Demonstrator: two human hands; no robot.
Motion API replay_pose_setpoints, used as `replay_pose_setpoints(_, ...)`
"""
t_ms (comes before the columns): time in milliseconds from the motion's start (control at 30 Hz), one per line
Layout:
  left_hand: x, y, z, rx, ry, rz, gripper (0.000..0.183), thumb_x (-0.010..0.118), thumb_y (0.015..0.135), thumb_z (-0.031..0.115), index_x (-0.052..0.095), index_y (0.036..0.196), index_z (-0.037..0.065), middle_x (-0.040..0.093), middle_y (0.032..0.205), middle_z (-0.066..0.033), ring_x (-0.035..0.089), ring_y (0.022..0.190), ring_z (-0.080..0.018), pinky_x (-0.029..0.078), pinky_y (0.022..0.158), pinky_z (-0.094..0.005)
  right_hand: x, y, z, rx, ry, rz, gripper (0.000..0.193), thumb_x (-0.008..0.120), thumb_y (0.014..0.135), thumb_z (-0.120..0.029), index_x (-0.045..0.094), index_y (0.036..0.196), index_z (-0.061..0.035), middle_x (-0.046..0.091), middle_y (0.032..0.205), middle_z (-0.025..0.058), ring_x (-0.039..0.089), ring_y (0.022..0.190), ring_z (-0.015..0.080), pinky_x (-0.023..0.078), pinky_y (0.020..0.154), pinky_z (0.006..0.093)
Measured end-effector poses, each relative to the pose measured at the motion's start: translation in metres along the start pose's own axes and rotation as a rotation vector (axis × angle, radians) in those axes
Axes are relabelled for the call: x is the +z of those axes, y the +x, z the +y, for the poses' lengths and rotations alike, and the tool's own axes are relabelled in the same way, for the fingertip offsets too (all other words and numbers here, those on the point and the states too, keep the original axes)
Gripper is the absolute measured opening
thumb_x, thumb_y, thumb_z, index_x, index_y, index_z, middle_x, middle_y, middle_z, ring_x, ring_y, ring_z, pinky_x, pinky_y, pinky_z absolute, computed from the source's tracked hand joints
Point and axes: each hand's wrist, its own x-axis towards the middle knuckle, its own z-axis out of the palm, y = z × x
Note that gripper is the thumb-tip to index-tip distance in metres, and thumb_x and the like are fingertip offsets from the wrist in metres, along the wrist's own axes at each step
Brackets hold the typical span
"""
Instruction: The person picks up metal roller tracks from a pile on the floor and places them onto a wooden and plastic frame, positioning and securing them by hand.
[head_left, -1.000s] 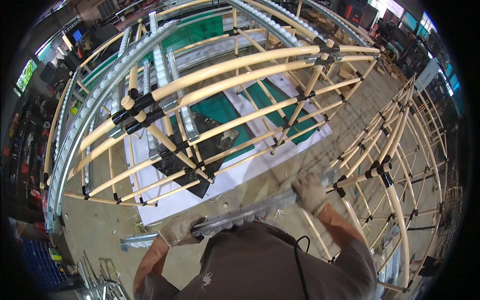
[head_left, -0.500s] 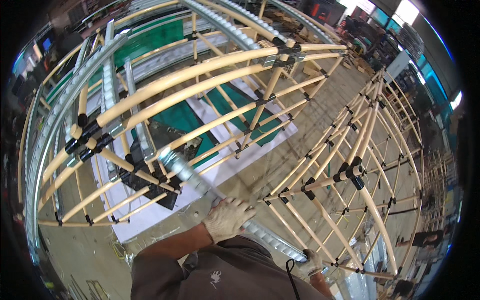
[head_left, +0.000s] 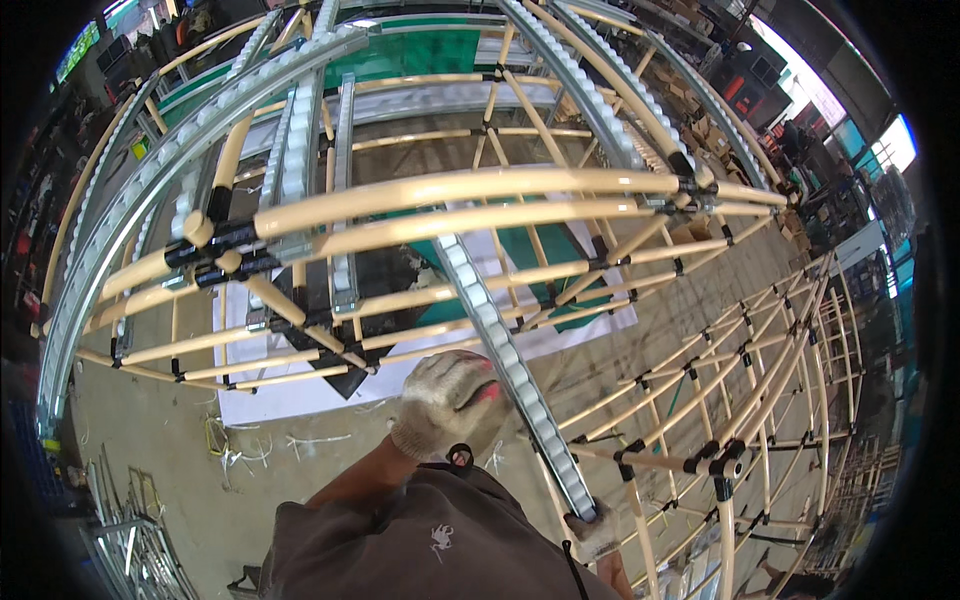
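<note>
A long, narrow roller track (head_left: 512, 362), a grey metal channel with white rollers, slants across the view before me. My right hand (head_left: 597, 530), in a pale knit glove, is closed around its lower end. The track's upper end reaches the beige pipe frame (head_left: 455, 187), near the second of its front pipes. It passes over the lower pipes there. Just left of the track's middle is my left hand (head_left: 452, 396), gloved too, with red patches on it. Its fingers are loosely bent and apart, and I see nothing in them.
More roller tracks (head_left: 300, 130) are mounted on the frame, joined with black fittings. A second pipe frame (head_left: 715, 465) stands at the right, close to my right hand. White sheeting (head_left: 270, 400) lies beneath the first frame. Metal lengths (head_left: 140, 550) lie at the lower left.
My left hand has come off the roller track and sits left of it. The track has swung steeper, its far end now up at the frame's front pipes. My right hand keeps its hold.
</note>
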Motion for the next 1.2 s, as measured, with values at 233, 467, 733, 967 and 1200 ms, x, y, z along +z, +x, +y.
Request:
replay_pose_setpoints(233,0.022,0.053,-0.112,-0.098,0.286,0.167,0.029,0.081,0.077,0.018,0.070,0.101,0.008,0.070,0.100,-0.0096,0.066,0.098,-0.0325,0.051,0.090,-0.0438,0.001,0.146,-0.161,-0.165,0.283,-0.006,0.047,0.081,0.075,-0.021,0.068,0.111,0.0051,0.072,0.090,0.0116,0.066,0.078,0.0169,0.053,0.071,0.0340)
replay_pose_setpoints(467,0.057,0.053,-0.207,-0.050,0.452,0.162,0.027,0.070,0.086,0.032,0.066,0.104,0.012,0.066,0.095,-0.0091,0.064,0.090,-0.0312,0.049,0.081,-0.0459,-0.020,0.375,-0.336,-0.732,-0.181,0.401,0.062,0.077,0.081,-0.029,0.058,0.127,0.0083,0.071,0.101,0.0209,0.069,0.086,0.0233,0.055,0.075,0.0359)
replay_pose_setpoints(733,0.047,0.065,-0.200,-0.326,0.430,-0.033,0.026,0.065,0.092,0.039,0.066,0.094,0.014,0.069,0.092,-0.0069,0.068,0.091,-0.0291,0.053,0.080,-0.0456,-0.042,0.449,-0.435,-0.379,0.094,0.188,0.073,0.078,0.076,-0.025,0.054,0.136,0.0085,0.071,0.110,0.0176,0.069,0.088,0.0230,0.055,0.074,0.0339)
replay_pose_setpoints(967,0.031,0.077,-0.189,-0.390,0.307,-0.161,0.025,0.059,0.097,0.036,0.067,0.099,0.012,0.069,0.099,-0.0097,0.066,0.102,-0.0294,0.050,0.090,-0.0459,-0.047,0.440,-0.456,-0.292,0.115,0.117,0.069,0.079,0.076,-0.026,0.057,0.133,0.0061,0.071,0.107,0.0160,0.069,0.091,0.0242,0.056,0.078,0.0349)
replay_pose_setpoints(1200,0.032,0.081,-0.185,-0.430,0.293,-0.243,0.025,0.059,0.096,0.034,0.066,0.100,0.011,0.069,0.103,-0.0101,0.065,0.105,-0.0287,0.049,0.093,-0.0449,-0.032,0.526,-0.405,-0.335,0.056,0.130,0.073,0.079,0.079,-0.027,0.051,0.137,0.0079,0.072,0.107,0.0201,0.071,0.093,0.0238,0.057,0.076,0.0376)
